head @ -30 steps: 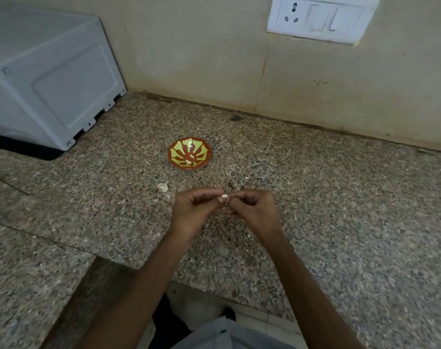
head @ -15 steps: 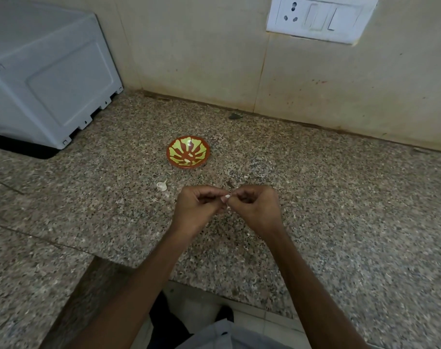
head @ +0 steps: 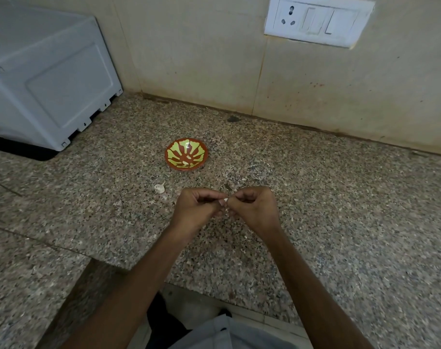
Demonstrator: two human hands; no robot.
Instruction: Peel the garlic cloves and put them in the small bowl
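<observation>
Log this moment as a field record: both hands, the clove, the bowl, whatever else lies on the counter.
left hand: pinches the garlic clove at its fingertips
right hand: pinches the same clove from the other side
small bowl: on the counter beyond the hands, apart from them; contents too small to tell
white scrap: on the counter, left of the hands
background: white appliance at left, switch plate on the wall

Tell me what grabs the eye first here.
The red-and-yellow small bowl stands out against the speckled granite counter, centre frame. Nearer the camera, the left hand and right hand meet, pinching a tiny white garlic clove between them. A white switch plate hangs on the wall, upper right.
</observation>
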